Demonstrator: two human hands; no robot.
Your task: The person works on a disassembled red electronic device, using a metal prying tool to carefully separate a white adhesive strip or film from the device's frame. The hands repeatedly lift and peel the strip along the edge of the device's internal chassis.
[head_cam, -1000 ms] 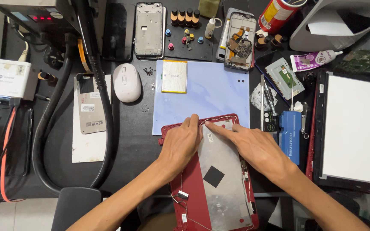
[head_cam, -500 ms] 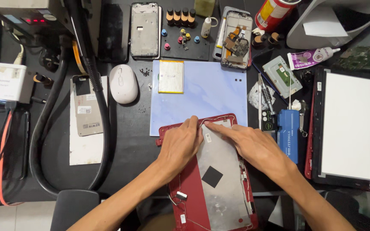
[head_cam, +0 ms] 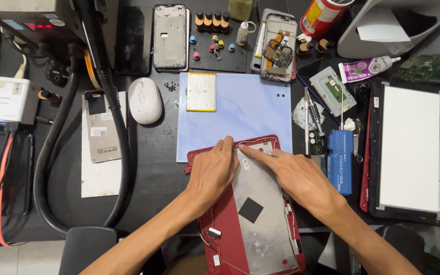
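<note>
A red laptop lid shell (head_cam: 222,231) lies inside-up at the near edge of the bench, lined with a silver foil sheet (head_cam: 268,224) bearing a black square pad. My left hand (head_cam: 212,170) rests flat on its upper left part, fingertips at the top rim. Beside it, my right hand (head_cam: 299,175) lies on the upper right part, its index finger pressed along the top edge near a thin cable. The two fingertips nearly meet. Neither hand grips a tool.
A pale blue mat (head_cam: 245,109) with a flat yellow-edged battery (head_cam: 201,91) lies beyond the shell. A white mouse (head_cam: 145,100), phone frames (head_cam: 169,36), small bottles, a blue tool (head_cam: 339,160), a laptop screen panel (head_cam: 411,147) and a thick black hose (head_cam: 120,132) surround it.
The view has shifted slightly. Both hands stay pressed on the top edge of the red shell, with the fingertips barely moved.
</note>
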